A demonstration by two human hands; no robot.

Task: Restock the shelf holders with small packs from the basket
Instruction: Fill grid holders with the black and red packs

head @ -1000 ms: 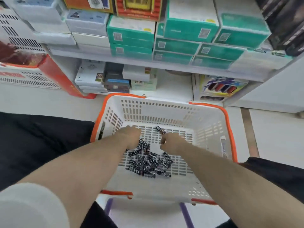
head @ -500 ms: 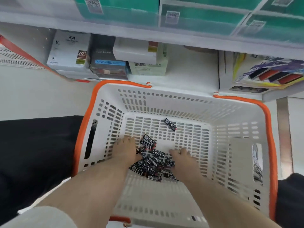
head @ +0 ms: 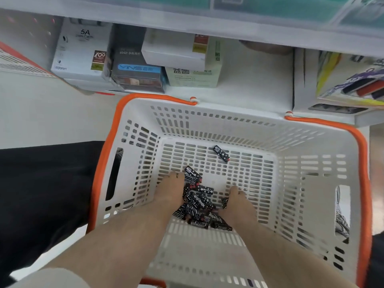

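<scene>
Both hands reach into the white slotted plastic basket with orange rim [head: 133,125]. The left hand [head: 169,192] and right hand [head: 239,201] flank the heap of small black-and-white patterned packs [head: 197,206] on the basket floor; grip cannot be determined. One separate pack [head: 221,153] lies beyond the heap. Boxed goods [head: 83,53] sit on the shelf past the basket.

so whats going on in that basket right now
A person has both hands down in a white basket with an orange rim. The left hand and right hand flank a pile of small black patterned packs on its floor, as if gathering them. One stray pack lies apart, farther back. Boxed goods sit on the shelf beyond.
</scene>
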